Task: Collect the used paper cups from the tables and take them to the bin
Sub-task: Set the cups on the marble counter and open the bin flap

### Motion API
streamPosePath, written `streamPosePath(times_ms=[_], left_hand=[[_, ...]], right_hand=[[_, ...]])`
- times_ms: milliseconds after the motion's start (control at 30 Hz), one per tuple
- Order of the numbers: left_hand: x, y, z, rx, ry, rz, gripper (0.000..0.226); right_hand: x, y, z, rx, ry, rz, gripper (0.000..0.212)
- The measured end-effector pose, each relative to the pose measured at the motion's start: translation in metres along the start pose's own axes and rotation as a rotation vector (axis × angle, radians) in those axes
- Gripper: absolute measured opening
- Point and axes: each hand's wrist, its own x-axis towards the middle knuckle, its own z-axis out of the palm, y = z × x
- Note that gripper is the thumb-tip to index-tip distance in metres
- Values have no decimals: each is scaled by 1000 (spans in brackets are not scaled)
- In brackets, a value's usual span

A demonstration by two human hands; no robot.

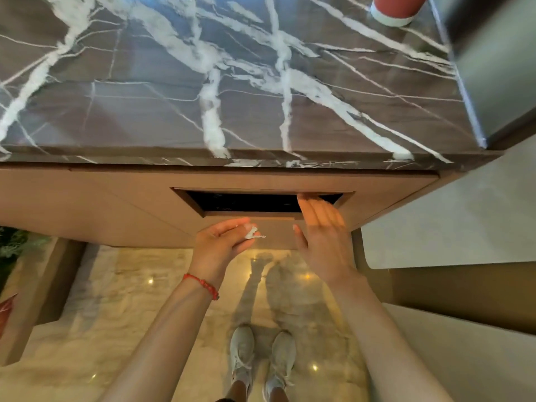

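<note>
While the right hand (322, 236) lies flat with straight fingers against the bin flap (261, 203), seemingly pushing it inward to open the slot, the left hand (223, 242) pinches a scrap of white paper (251, 232) just before the opening. One red paper cup (396, 10) stands on the marble counter (203, 82), far corner. No writing legible anywhere.

A cup (395, 10) stands on the tabletop (232, 82) at its far right corner. Below the tabletop's near edge lies the bin opening (249, 202); the right hand (322, 236) reaches its right end, the left hand (222, 242) holds a paper scrap (251, 232) just before it. Two shoes (261, 361) stand on the floor (130, 300) beneath.
</note>
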Motion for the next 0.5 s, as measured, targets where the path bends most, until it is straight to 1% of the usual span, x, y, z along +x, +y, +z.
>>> streamPosePath(times_ms=[200,367,500], left_hand=[[19,3,10,-37,-37,10,11],[30,0,14,-69,-33,16,10],[38,-7,11,-56,-44,30,11]], right_hand=[[8,3,4,-60,-25,-9,56],[3,-5,14,-81,-32,42,66],[-3,-11,24,-57,-22,63,66]])
